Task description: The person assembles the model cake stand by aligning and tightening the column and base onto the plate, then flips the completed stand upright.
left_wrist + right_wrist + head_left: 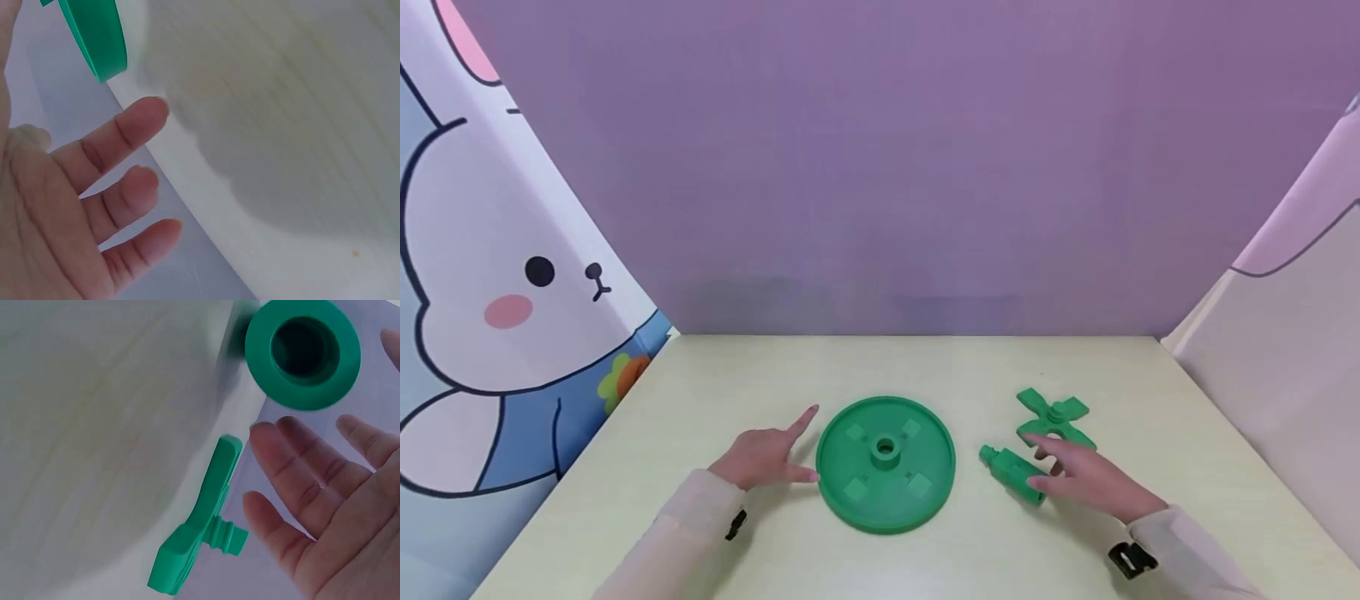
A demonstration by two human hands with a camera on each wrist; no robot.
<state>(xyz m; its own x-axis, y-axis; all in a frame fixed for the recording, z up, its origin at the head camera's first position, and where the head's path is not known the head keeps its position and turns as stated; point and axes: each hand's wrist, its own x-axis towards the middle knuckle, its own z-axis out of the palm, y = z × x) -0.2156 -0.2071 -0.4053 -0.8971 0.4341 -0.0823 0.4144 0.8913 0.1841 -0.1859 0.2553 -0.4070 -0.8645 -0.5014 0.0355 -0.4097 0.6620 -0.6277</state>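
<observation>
A round green disc (884, 506) with a raised rim and a central socket lies flat on the table. At its left edge is my left hand (767, 457), index finger and thumb spread, the thumb tip at or very close to the rim. Farther right lies a green stem-like cylinder (1017, 475) with a narrow knobbed tip; its hollow end faces the right wrist camera. Beyond it rests a green four-armed cross piece (1055, 414) with a stud on top. My right hand (1086, 479) hovers over both with loosely bent fingers; whether it touches either piece I cannot tell.
The pale wooden table (737, 367) ends at a purple back panel (880, 167). A side panel with a cartoon rabbit (475, 250) stands at the left, and another pale panel (1285, 350) at the right. Black straps sit at both wrists.
</observation>
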